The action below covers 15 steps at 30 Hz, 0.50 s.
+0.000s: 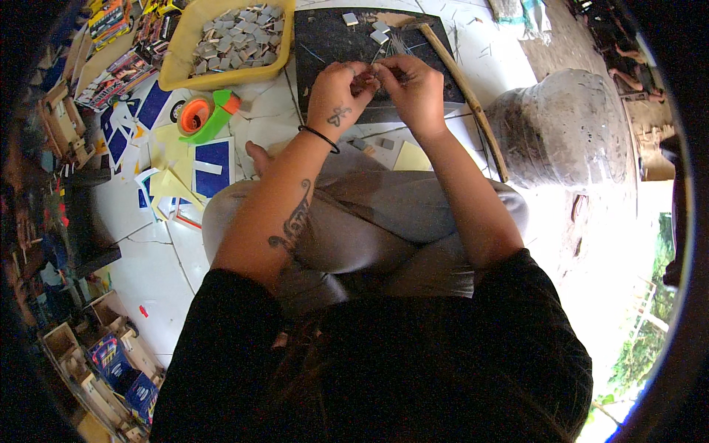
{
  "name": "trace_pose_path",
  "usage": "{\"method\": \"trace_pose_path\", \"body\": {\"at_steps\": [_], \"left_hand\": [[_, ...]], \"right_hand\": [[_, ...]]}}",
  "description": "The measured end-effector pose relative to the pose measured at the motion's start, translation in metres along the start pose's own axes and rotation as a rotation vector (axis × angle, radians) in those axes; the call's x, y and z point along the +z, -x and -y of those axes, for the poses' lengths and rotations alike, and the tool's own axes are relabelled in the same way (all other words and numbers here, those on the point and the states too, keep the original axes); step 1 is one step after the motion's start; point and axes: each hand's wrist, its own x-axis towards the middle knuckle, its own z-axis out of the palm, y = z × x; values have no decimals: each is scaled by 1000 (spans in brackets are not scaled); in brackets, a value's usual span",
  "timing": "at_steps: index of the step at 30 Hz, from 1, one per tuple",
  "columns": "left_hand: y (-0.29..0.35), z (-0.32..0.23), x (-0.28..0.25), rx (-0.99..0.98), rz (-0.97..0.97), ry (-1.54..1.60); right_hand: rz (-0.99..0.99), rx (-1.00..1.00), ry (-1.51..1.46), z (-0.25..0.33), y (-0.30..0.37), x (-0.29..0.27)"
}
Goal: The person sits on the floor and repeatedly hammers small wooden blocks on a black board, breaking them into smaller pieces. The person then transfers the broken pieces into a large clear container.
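Over a black board (317,37), my left hand (341,96) and my right hand (415,88) meet fingertip to fingertip. Both are closed in a pinch on something small that the fingers mostly hide; its kind cannot be made out. Just beyond the fingertips lies a bunch of thin grey wires (399,46). Small pale square pieces (379,35) rest on the board near them. A long wooden handle (467,96) slants across the board's right side, past my right hand, down toward my knee.
A yellow tub (171,55) of small grey-white squares stands at the back left. Nearby are a green-and-orange tape dispenser (210,118) and blue and yellow paper scraps (170,173). To the right sits a large plastic-wrapped bundle (561,129). Wooden toy vehicles (111,362) line the left.
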Motion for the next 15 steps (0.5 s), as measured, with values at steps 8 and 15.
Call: {"method": "trace_pose_path", "body": {"at_steps": [8, 15], "left_hand": [[-3, 7, 7, 127, -19, -76], [-5, 8, 0, 236, 101, -301]], "right_hand": [[-83, 84, -76, -8, 1, -9], [-79, 175, 52, -22, 0, -26]]}}
